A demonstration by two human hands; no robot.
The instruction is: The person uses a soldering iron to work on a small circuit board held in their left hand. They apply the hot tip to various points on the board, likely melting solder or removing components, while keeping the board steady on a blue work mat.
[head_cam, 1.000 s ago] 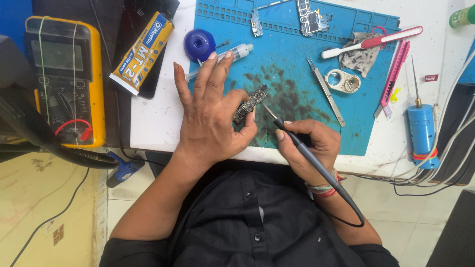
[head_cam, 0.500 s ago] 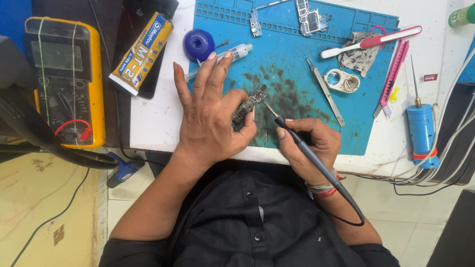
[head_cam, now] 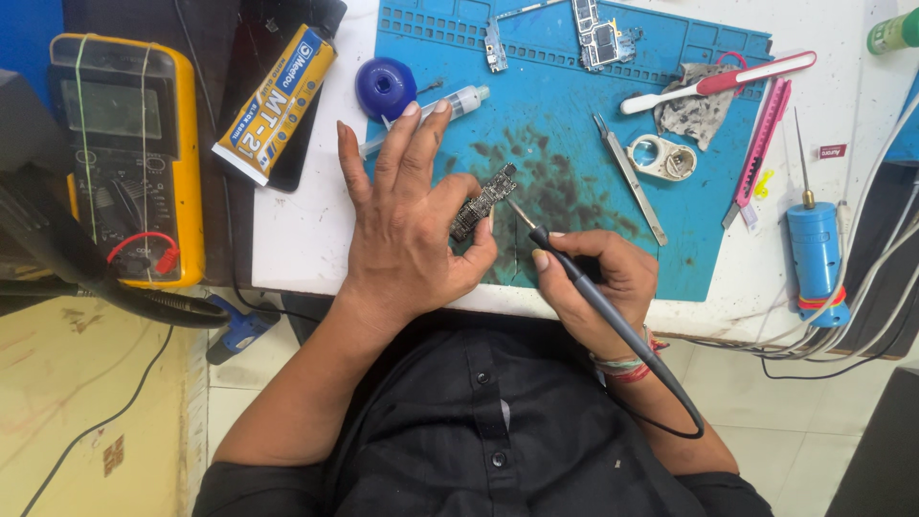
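At the near edge of the desk [head_cam: 306, 239] we see both hands over the blue work mat [head_cam: 574, 124]. The right hand [head_cam: 598, 278] is closed around a dark soldering iron [head_cam: 593, 292], its tip close to the small circuit board [head_cam: 481, 201]; contact cannot be told. The left hand [head_cam: 407, 230] pinches that board between thumb and forefinger above the mat's stained near portion, the other fingers spread wide. Just beyond lie a syringe [head_cam: 436, 110] and a blue round spool [head_cam: 386, 88]. Rightward on the mat: tweezers [head_cam: 629, 179], a tape ring [head_cam: 661, 156]. At the far edge, two more boards [head_cam: 601, 29]. Left of the desk, a yellow multimeter [head_cam: 129, 158].
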